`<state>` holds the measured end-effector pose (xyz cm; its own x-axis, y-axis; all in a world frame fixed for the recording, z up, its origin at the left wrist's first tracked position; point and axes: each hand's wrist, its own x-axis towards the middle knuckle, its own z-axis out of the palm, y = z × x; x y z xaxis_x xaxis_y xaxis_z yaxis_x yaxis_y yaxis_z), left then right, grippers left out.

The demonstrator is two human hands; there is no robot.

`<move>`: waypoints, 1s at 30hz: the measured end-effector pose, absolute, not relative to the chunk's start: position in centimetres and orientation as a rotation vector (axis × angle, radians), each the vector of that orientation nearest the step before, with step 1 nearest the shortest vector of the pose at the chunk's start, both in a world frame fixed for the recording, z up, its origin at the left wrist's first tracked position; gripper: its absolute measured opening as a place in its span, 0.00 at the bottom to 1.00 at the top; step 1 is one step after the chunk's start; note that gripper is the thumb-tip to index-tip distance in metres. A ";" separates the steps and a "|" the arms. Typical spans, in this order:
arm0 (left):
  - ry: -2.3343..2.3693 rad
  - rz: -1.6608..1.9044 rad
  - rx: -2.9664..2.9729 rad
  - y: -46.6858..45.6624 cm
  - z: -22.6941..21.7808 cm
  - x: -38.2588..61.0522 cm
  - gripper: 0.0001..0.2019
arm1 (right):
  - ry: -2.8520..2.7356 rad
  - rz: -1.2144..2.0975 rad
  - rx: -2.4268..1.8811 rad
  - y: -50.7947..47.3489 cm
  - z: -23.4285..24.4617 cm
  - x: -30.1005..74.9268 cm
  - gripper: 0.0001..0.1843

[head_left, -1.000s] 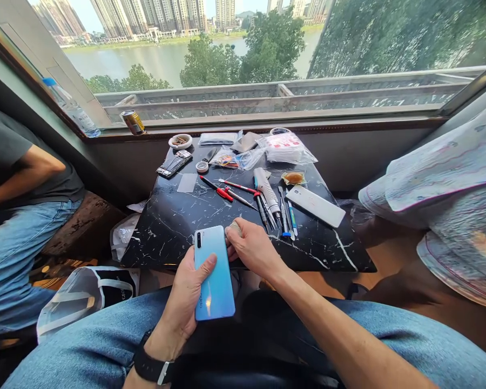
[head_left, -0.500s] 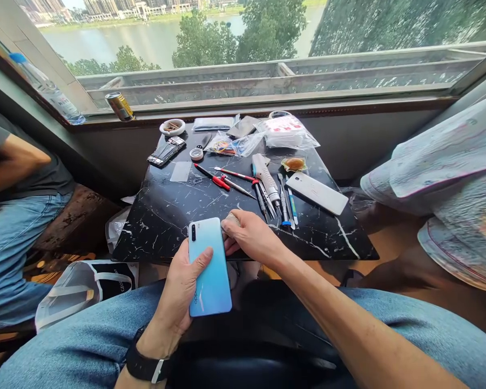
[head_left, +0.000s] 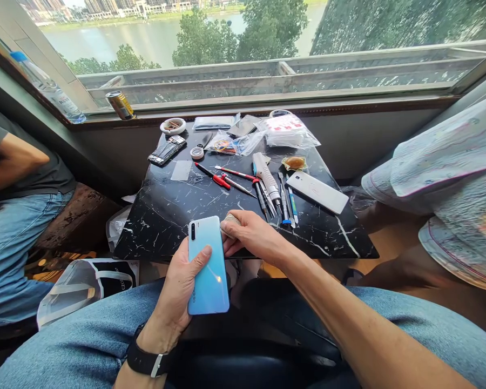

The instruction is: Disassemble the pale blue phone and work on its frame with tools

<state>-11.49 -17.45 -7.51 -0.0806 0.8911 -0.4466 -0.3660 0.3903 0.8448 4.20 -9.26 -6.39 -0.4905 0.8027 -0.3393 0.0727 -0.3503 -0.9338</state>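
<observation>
Beyond the far edge of your black marble bench (head_left: 157, 232), a window looks out over a river. A seated person (head_left: 20, 216) stays off to the left. At the bench's near edge, your left hand (head_left: 172, 294) holds a pale blue Oppo phone (head_left: 208, 267) back up, fingers (head_left: 198, 262) clamped around it. Just beside its right edge, your right hand (head_left: 253, 235) pinches a small pale pad (head_left: 230, 222). Farther off lie screwdrivers (head_left: 283, 202) and a white phone (head_left: 318, 192).
</observation>
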 end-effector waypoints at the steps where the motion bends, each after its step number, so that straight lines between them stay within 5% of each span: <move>1: 1.238 1.130 0.569 -17.5 -7.6 -11.5 0.30 | -1.374 1.894 -1.170 -9.3 -6.4 4.2 0.11; 30: 1.278 1.077 0.577 -17.5 -7.2 -11.6 0.27 | -1.387 1.978 -1.162 -9.5 -5.4 4.5 0.13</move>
